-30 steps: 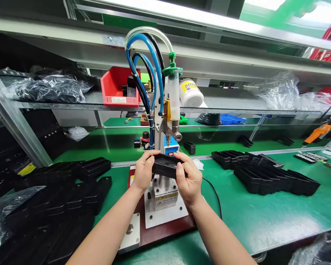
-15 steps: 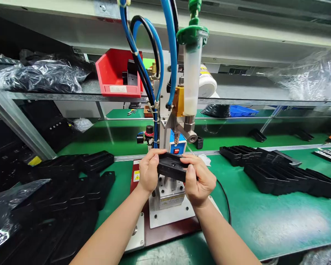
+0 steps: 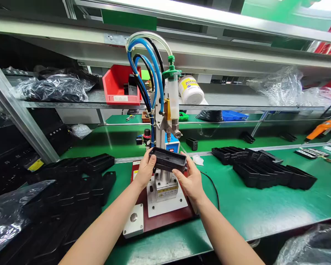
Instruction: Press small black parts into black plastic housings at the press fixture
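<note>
Between my two hands is a black rectangular plastic housing (image 3: pixel 168 159), its hollow side tilted up toward me. My left hand (image 3: pixel 145 167) grips its left end, thumb on the near edge. Around the right end closes my right hand (image 3: pixel 189 176), thumb along the front side. The housing is held in front of a bench press (image 3: pixel 165 184) with a metal base, below and just in front of its nozzle tip (image 3: pixel 169 137). A clear syringe barrel (image 3: pixel 172 95) with a green cap is mounted above that nozzle.
Black housings lie piled at left (image 3: pixel 79 191) and in rows at right (image 3: pixel 273 173) on the green bench (image 3: pixel 251 206). A red bin (image 3: pixel 121 86) and a white tub (image 3: pixel 191 90) sit on the shelf above. An orange-handled tool (image 3: pixel 320 129) hangs at far right.
The housing has turned so that its open hollow faces me more fully, and my right hand's fingers have shifted to its right end. The camera view has tilted up and moved back.
</note>
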`<move>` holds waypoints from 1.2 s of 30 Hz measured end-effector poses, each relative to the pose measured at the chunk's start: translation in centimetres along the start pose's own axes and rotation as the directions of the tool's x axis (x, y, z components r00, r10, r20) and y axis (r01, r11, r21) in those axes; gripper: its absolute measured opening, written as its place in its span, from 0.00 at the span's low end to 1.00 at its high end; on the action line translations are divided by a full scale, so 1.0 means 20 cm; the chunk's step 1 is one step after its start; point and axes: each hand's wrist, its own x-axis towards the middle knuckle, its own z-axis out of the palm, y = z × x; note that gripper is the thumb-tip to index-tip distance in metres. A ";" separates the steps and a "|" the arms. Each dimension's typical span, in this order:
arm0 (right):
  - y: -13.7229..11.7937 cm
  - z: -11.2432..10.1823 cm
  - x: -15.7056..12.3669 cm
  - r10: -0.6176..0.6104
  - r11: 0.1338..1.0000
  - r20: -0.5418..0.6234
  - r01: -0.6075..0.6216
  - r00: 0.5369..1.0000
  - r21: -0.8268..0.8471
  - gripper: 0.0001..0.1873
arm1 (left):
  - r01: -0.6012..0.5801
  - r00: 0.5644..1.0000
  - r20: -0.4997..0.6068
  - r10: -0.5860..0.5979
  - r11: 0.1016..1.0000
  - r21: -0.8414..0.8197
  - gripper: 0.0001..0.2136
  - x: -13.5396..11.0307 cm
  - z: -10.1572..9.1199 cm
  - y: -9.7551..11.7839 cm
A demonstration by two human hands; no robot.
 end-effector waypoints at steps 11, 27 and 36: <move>-0.08 -0.01 0.10 0.099 0.969 0.042 -0.106 0.994 0.222 0.25 | -0.076 0.994 -0.080 0.074 0.997 -0.026 0.34 0.00 0.02 0.00; -0.20 -0.05 0.21 -0.294 0.923 0.159 0.323 0.942 -0.209 0.17 | -0.147 0.989 -0.017 0.150 0.981 0.125 0.35 -0.01 -0.02 0.04; -0.17 -0.01 0.25 -0.284 0.938 0.081 0.294 0.955 -0.185 0.12 | -0.147 0.988 -0.036 0.150 0.986 0.073 0.33 0.01 0.03 0.04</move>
